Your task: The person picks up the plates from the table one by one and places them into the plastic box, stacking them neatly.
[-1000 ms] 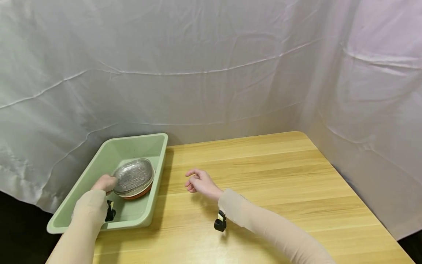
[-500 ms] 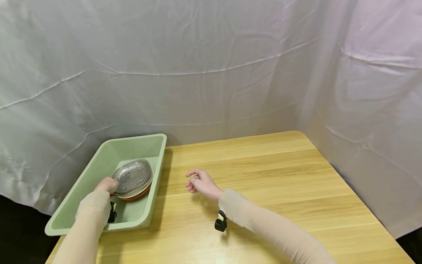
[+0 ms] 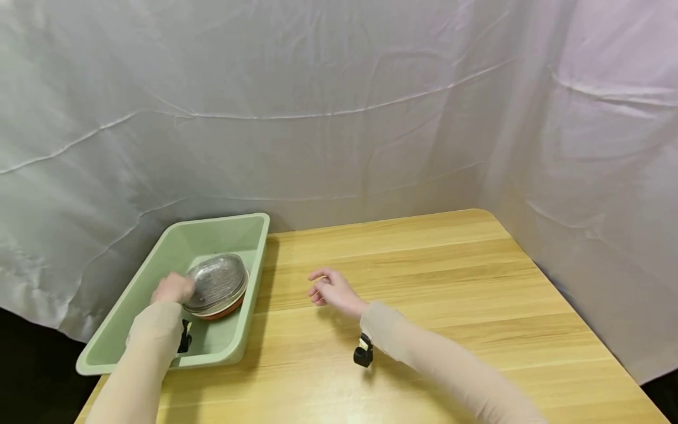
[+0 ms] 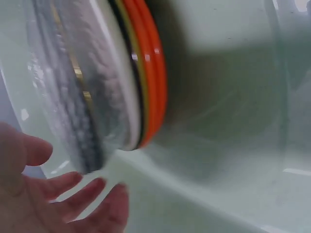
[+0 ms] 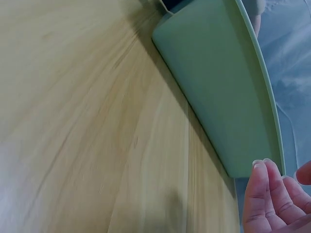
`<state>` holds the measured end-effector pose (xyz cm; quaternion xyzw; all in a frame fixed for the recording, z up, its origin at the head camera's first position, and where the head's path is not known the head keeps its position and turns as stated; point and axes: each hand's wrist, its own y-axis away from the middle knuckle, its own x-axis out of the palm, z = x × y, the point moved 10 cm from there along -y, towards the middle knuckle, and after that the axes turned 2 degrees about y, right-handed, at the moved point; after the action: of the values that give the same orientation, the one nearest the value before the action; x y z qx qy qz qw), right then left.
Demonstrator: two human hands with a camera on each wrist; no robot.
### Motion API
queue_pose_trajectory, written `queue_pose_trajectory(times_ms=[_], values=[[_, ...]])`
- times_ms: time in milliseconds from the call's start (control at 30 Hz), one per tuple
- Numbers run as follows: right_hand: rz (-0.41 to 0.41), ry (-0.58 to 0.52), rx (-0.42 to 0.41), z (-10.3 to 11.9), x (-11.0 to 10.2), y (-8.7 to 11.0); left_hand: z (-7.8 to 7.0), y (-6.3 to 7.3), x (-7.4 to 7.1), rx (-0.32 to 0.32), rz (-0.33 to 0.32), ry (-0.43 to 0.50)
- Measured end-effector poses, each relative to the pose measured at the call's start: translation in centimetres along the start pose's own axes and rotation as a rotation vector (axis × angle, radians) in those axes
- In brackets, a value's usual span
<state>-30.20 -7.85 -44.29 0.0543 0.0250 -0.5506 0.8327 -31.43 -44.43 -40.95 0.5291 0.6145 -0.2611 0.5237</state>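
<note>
Inside the green plastic tub [image 3: 241, 347] lies a stack of plates. Clear, textured oval plates [image 3: 217, 281] top it, and the left wrist view shows a white plate [image 4: 116, 73] and orange plates [image 4: 154, 82] below them. My left hand [image 3: 173, 288] is inside the tub at the stack's left edge. Seen from the wrist, its thumb and fingers [image 4: 109, 204] are parted around the rim of the upper clear plates, with a gap showing. My right hand [image 3: 336, 292] hovers over the table with fingers loosely bent and holds nothing.
The tub stands at the left of the wooden table [image 3: 424, 282], its left side reaching past the table's edge. A grey curtain [image 3: 318, 153] hangs behind and to the right. Both wrists carry a small black camera [image 3: 363, 351].
My left hand has shifted slightly right and up along the stack's edge. My right hand has drifted a little to the right. The plates stay in place in the tub.
</note>
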Motion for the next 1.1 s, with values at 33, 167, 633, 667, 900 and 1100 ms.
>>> queue_pose_trajectory(times_ms=[33, 167, 633, 667, 900, 1100], values=[[-0.004, -0.005, -0.001, -0.1, -0.4, 0.0, -0.4, 0.1, -0.3, 0.004, -0.018, 0.011], [-0.026, 0.002, -0.023, -0.3, -2.1, 0.1, -2.6, 0.2, -1.8, 0.062, -0.124, 0.053], [-0.159, 0.294, -0.072, 1.1, -10.9, 0.6, -16.4, 3.8, -5.4, 0.384, -0.323, 0.12], [-0.169, 0.329, -0.082, 1.3, -11.6, 0.7, -17.4, 4.1, -5.5, 0.401, -0.331, 0.122], [-0.267, 0.572, -0.151, 3.1, -16.6, 1.6, -23.5, 5.5, -4.7, 0.524, -0.373, 0.102], [-0.314, 0.682, -0.197, 3.7, -20.3, 2.6, -27.4, 6.5, -3.2, 0.596, -0.392, 0.082]])
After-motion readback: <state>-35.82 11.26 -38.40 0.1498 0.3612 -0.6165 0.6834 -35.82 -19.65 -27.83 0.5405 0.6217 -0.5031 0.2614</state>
